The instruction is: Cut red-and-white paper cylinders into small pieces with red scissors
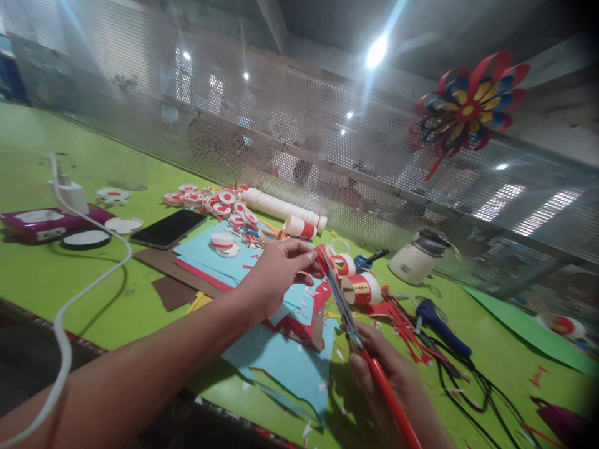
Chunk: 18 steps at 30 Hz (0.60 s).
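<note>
My left hand (281,274) pinches a small piece of red paper (321,252) above the stacked sheets. Closed around red-handled scissors (344,305), my right hand (381,358) sits lower and to the right. The scissor blades point up and away from me, with their tips at the red piece by my left fingertips. Whether the blades are cutting into it I cannot tell. Beneath my hands lie light blue paper sheets (199,249), with red and brown sheets under them and small scraps scattered on top.
Red-and-white paper cups (369,288) lie on the green table (107,299). A blue glue gun (442,327) with a black cord is at right. Further back are a white roll (281,207), several red-and-white discs (228,197), a phone (169,228) and a white container (416,259). A white cable (63,324) crosses the left.
</note>
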Each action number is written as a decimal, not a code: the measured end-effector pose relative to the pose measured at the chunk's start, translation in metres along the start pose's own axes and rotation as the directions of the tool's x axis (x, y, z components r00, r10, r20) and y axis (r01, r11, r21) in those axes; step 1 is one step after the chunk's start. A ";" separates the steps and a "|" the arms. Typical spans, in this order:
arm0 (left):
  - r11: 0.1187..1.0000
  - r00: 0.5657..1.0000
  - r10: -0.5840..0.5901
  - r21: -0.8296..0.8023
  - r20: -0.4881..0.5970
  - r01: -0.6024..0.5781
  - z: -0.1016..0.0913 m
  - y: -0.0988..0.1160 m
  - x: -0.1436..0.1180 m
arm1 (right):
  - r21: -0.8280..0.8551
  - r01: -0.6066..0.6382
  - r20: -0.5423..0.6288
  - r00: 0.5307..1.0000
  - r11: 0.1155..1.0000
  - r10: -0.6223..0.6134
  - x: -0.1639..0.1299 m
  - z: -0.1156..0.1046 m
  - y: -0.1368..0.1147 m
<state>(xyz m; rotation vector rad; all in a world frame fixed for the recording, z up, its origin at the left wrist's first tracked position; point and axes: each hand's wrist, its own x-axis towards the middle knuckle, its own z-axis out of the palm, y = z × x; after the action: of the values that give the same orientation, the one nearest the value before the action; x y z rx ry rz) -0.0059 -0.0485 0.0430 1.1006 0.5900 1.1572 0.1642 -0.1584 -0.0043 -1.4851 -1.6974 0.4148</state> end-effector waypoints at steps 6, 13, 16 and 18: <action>1.000 1.000 -0.012 -0.016 0.008 0.013 -0.001 0.000 0.000 | 0.012 -0.002 0.006 1.000 1.000 0.002 0.000 0.001 0.004; 1.000 0.999 -0.026 -0.015 0.028 0.027 -0.002 0.000 -0.001 | 0.013 0.001 -0.013 1.000 1.000 0.000 -0.001 0.001 0.006; 1.000 0.999 -0.025 -0.017 0.045 0.026 -0.003 -0.001 -0.001 | 0.007 0.008 -0.037 0.999 1.000 -0.007 -0.002 0.002 0.004; 0.999 0.998 -0.026 -0.021 0.049 0.027 -0.004 -0.001 0.000 | 0.004 0.012 -0.038 0.999 1.000 -0.011 -0.002 0.002 0.003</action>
<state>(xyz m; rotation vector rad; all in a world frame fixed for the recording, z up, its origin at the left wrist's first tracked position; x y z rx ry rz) -0.0088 -0.0476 0.0406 1.0963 0.5514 1.1082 0.1649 -0.1588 -0.0082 -1.4710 -1.6738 0.3812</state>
